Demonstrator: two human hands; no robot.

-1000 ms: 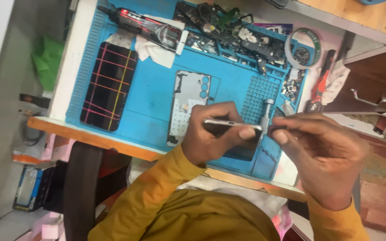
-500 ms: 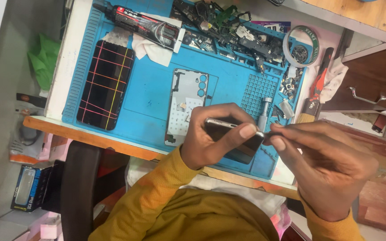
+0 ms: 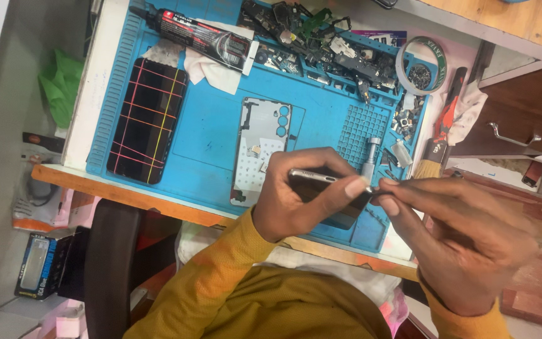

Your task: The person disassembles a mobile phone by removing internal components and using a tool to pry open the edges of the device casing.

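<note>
My left hand (image 3: pixel 299 198) grips a phone body (image 3: pixel 321 177) edge-up over the near right part of the blue work mat (image 3: pixel 211 135). My right hand (image 3: pixel 462 235) pinches its fingertips together at the phone's right end; what sits between them is too small to tell. A grey phone back frame (image 3: pixel 258 147) lies flat on the mat just left of my left hand. A dark phone screen with red and yellow lines (image 3: pixel 148 119) lies at the mat's left side.
A black glue tube (image 3: pixel 199 31) on a white cloth, several loose phone parts (image 3: pixel 321 37), a tape roll (image 3: pixel 421 63), a metal screwdriver (image 3: pixel 369 157) and a brush (image 3: pixel 437 141) lie around the mat. A wooden drawer (image 3: pixel 515 122) stands at right.
Both hands stay together on the phone; the left thumb has slid toward the phone's right end. The view has shifted slightly.
</note>
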